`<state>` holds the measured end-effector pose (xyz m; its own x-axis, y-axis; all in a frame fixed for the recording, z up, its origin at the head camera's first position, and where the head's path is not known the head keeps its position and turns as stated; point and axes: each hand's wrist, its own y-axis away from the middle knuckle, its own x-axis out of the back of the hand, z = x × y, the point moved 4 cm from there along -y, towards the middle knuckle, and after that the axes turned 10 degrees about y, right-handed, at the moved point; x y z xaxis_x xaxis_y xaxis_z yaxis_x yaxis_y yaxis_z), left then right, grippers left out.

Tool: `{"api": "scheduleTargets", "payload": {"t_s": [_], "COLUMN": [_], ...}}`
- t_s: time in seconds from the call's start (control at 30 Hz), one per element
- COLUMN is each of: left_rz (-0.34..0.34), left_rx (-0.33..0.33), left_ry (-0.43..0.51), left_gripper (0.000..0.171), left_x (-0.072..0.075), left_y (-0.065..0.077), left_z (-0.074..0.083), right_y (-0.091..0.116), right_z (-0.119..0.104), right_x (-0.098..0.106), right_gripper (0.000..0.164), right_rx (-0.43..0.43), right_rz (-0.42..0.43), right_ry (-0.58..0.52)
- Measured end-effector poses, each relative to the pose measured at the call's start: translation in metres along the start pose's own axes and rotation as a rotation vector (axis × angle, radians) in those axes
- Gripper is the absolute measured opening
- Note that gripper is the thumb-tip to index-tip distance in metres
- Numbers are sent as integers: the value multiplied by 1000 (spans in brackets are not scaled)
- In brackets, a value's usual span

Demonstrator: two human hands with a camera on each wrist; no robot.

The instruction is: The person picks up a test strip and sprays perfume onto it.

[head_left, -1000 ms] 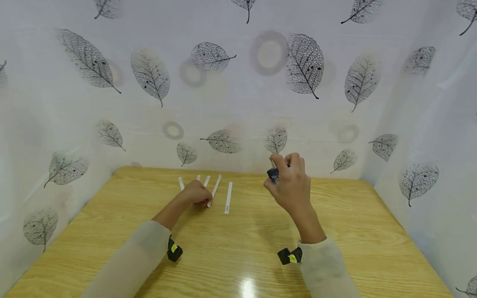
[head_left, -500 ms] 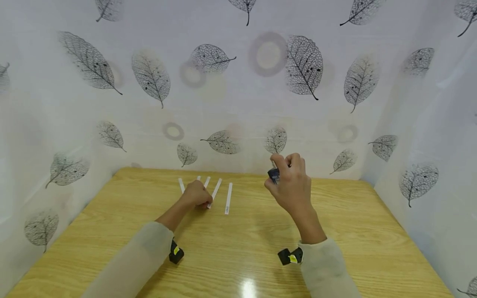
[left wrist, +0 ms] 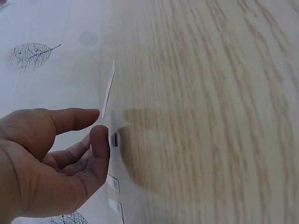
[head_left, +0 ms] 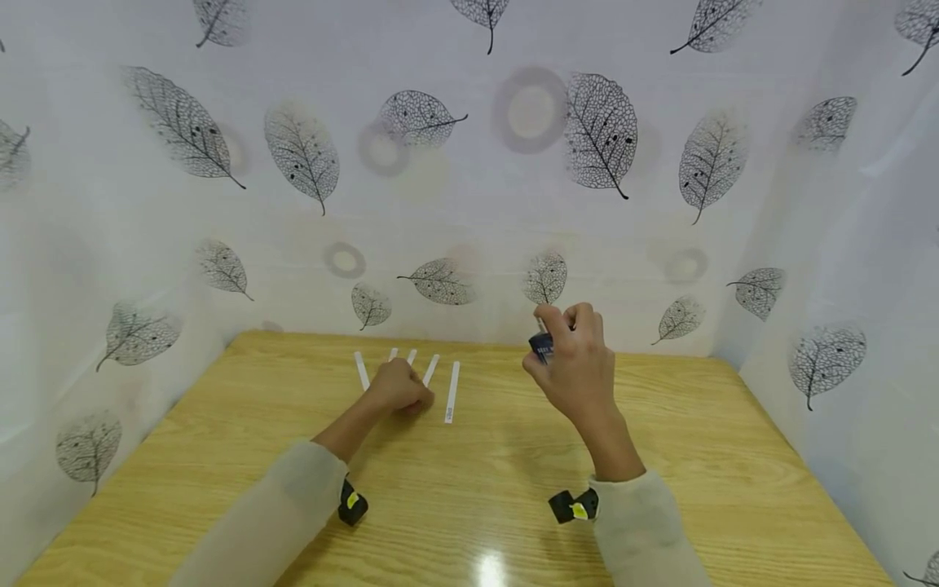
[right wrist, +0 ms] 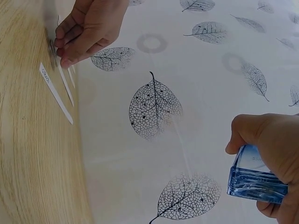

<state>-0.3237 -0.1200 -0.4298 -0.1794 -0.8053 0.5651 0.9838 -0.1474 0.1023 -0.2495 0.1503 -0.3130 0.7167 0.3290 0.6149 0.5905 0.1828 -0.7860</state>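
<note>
Several narrow white paper strips lie fanned on the wooden table. My left hand (head_left: 399,387) is low over them, its fingers loosely bent and its fingertips at the near end of one strip (head_left: 431,368), whose lower part it hides. A gap shows between thumb and index finger in the left wrist view. To its right lies a separate strip (head_left: 451,393) with small print on its near end. My right hand (head_left: 575,367) holds a blue glass perfume bottle (right wrist: 254,179) above the table, the index finger up on its top. Liquid shows inside the bottle.
The wooden table (head_left: 469,489) reaches back to a pale curtain (head_left: 469,196) printed with leaves, which also hangs along both sides. Another strip (head_left: 362,371) lies left of my left hand, and more strip ends stick out behind it.
My left hand has shifted a little to the right and now covers the near end of the strip beside it. My right hand keeps the perfume bottle almost still.
</note>
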Motion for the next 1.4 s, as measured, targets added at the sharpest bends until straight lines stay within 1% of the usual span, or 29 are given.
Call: {"api": "scheduleTargets", "payload": {"t_s": [0.13,0.23,0.4,0.53,0.7,0.8,0.9,1.1,1.3,1.4], "left_rz": [-27,-35,-44,-46,-44,-50,-57,-66,-50,-23], "left_rx": [-25,-32,-9,3,1,0,-1,9,7,0], "left_ry": [-3,0,33,49,31,6,-3,28,23,-11], "left_gripper": [28,23,13,17,28,32,32,28,26,28], "left_x": [-7,-13,-21,-25,-27,-27,-27,-29,-29,-28], "left_y": [2,2,4,5,5,6,7,7,8,7], "left_z": [6,10,15,16,16,18,19,20,21,22], "right_y": [0,0,0,0,-1,-1,-1,-2,-2,-2], "right_z": [1,1,2,2,2,2,2,1,0,1], "right_x": [0,0,0,0,0,0,0,1,2,2], "right_gripper": [55,55,55,56,55,56,56,55,55,56], "right_rx": [-1,-1,-2,-3,0,1,0,10,6,1], "right_rz": [1,-1,-1,3,8,10,6,-3,-9,-12], "right_ry": [1,3,5,1,-15,-24,-31,-41,-49,-49]}}
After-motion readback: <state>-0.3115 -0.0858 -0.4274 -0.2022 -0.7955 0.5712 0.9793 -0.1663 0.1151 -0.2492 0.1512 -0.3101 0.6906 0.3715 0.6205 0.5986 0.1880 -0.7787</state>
